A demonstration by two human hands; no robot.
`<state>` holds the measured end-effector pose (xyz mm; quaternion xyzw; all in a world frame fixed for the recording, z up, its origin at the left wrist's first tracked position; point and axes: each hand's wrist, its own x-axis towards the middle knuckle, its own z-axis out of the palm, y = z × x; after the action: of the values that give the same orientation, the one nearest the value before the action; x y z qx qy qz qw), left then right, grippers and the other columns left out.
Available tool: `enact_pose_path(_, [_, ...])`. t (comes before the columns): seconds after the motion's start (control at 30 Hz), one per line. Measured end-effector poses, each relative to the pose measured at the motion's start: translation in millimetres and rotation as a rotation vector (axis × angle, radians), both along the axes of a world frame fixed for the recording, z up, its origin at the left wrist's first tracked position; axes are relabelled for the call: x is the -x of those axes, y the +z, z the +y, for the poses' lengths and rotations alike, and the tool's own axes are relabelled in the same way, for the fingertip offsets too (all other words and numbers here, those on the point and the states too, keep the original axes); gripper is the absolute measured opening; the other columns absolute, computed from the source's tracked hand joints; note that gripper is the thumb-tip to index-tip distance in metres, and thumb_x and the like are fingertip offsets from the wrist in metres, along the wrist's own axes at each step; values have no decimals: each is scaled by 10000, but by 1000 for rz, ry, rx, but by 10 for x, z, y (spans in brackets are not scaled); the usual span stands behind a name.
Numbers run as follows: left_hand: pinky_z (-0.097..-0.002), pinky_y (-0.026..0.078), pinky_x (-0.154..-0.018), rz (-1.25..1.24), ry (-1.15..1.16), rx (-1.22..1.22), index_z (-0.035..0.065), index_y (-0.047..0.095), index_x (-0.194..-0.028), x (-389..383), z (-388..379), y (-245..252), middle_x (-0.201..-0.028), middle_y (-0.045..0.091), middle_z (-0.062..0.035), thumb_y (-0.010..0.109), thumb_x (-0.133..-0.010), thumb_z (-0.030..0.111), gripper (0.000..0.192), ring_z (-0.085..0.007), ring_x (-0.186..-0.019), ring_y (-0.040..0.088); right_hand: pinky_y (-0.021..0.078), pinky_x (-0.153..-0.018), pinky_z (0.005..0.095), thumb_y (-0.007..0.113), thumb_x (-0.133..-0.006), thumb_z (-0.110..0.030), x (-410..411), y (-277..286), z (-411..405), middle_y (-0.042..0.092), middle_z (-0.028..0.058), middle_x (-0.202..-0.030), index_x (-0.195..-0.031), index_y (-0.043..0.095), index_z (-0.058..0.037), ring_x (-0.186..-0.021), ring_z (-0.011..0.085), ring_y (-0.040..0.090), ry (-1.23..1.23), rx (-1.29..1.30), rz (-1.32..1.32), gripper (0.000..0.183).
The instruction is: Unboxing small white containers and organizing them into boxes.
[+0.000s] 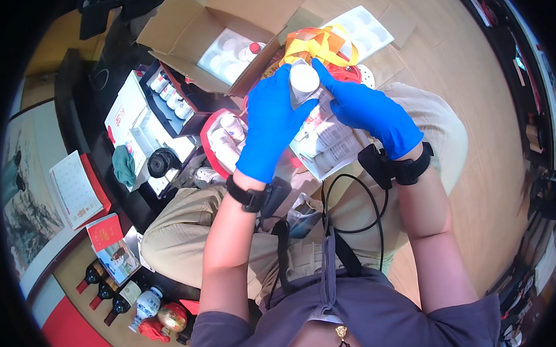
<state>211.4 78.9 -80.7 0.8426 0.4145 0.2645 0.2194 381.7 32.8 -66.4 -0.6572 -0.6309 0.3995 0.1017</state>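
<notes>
A white round-topped bottle point(304, 78) is between my two blue-gloved hands, its end facing me. My left hand point(269, 123) grips it from the left, the thumb lying below the white end. From the right, my right hand point(370, 108) holds it, with the index finger along its upper side. Beneath the hands is a white open box point(321, 169) with several white labelled bottles point(337, 148) lying in it. Left of my left hand, a red-rimmed container point(207, 134) holds more white bottles point(232, 127). The gloves hide part of the held bottle.
An open cardboard carton point(176, 35) stands ahead, with a white moulded insert point(223, 51) inside. Yellow ribbon point(321, 46) and another white tray point(360, 30) lie to its right. A dark box of bottles point(189, 124) and black tape point(164, 162) are at left. A cable point(375, 202) loops below.
</notes>
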Motion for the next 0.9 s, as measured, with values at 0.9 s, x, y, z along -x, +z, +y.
enact_pose_path(0.9, [-370,462,-752,44,394,238,30,593,-1023,1408,337,115,-887,621,-177,524,-861,253,284,-333,-855,599,489,-718,389,458,-836,-246,-77,-76,-44,604,209,-1010,-1389,251,-107,-798,323,628,55,53,-247,607])
